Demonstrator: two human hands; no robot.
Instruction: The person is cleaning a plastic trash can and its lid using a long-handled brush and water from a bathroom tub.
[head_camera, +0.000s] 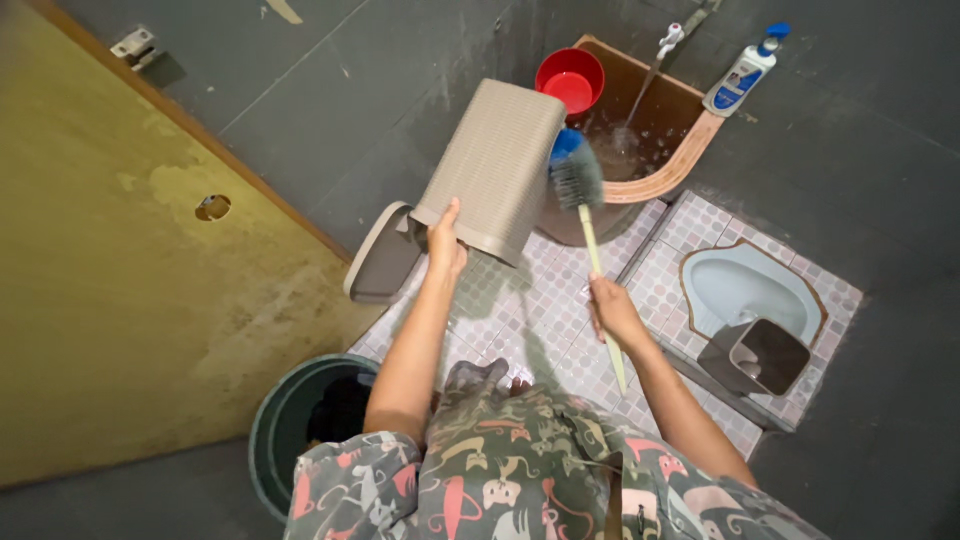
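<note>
Left hand (446, 243) gripping beige bin (492, 168) rim, fingers curling around it; right hand (612, 308) wrapping brush (578, 178) handle — 1-handed hold on wet bin risking slip.

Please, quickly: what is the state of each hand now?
Left hand: closed on the rim of the beige bin, holding it up, tilted.
Right hand: closed around the handle of the brush, bristles against the bin.
</note>
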